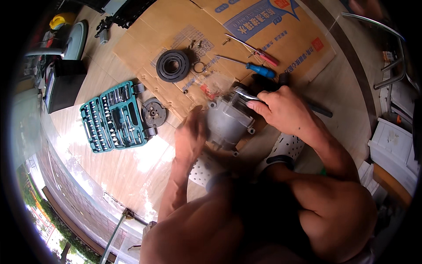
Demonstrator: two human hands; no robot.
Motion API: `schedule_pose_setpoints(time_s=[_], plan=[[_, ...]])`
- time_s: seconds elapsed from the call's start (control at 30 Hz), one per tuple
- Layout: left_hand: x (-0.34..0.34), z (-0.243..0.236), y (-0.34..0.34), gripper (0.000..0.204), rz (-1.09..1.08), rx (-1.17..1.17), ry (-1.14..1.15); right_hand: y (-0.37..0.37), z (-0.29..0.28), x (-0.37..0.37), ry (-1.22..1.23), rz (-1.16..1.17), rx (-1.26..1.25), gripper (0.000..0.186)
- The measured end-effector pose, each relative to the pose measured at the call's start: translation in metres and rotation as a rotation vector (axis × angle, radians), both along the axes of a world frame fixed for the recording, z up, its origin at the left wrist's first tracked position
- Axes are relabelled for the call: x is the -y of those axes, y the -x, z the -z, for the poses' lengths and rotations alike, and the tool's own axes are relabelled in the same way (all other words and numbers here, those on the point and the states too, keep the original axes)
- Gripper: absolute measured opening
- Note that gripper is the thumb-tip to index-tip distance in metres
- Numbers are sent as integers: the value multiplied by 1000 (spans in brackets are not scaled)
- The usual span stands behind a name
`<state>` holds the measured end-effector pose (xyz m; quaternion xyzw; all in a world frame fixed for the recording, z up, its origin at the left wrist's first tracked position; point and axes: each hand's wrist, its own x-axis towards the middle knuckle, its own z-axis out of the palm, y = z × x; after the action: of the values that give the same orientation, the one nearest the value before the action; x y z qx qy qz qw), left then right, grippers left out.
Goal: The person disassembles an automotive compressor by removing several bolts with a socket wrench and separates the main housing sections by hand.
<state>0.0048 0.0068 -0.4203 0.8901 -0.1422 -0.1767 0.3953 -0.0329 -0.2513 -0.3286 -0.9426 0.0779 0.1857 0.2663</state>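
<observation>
Head view: metal housing (226,123) is sitting at twelve o'clock, left hand (190,134) is meeting its nine-o'clock side, grip too shadowed to tell, right hand (283,108) is clutching a wrench (247,94) at its one o'clock, firm bracing probably preventing slips.

matt metal housing (225,122), glossy floor (118,169)

FLOOR: beneath you, pale wood-look tiles (339,94); dark strip (361,72) to your right | LIGHT: bright glare (149,156), your left | OUTSIDE: greenery (57,220), lower left | FURNISHINGS: chrome tubular frame (373,19), white box (389,143), right
</observation>
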Motion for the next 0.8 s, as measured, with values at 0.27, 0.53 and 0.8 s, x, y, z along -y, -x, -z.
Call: schedule_pose_setpoints(time_s=[0.27, 0.53, 0.8], plan=[[56, -13, -48, 55, 500, 359, 233, -3, -9, -8, 57, -124, 176, 27], [73, -10, -33, 59, 403, 73, 240, -13, -11, -5, 80, -149, 64, 23], [77, -6, -31, 53, 379, 236, 223, 0, -6, -9, -29, 41, 175, 24]])
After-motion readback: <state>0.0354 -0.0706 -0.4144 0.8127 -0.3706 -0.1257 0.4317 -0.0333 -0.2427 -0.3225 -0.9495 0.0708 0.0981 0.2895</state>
